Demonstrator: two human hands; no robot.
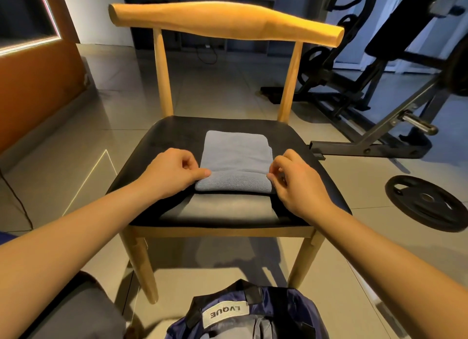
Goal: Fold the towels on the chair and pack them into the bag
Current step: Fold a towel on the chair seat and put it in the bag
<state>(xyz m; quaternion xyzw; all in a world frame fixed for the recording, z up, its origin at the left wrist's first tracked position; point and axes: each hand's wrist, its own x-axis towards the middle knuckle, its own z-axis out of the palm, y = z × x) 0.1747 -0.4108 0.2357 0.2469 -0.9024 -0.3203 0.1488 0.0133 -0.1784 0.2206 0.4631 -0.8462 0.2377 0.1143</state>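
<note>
- On a tiled floor [215, 85], our chair [228, 22] carries a folded towel [235, 159].
- Our left hand [172, 171] and right hand [298, 184] pinch its near corners, fingers curled.
- Our bag [278, 303] lies below.

A black round weight plate [426, 203] lies flat on the glossy grey tiled floor [76, 141] at the right, near a black metal weight bench frame [374, 126] (a chrome peg [419, 125] juts from it), with an orange wall panel [38, 85] at the left.

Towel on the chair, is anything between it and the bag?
Nothing visible. The left hand and right hand grip the towel on the chair; the bag lies on the floor just in front.
</note>
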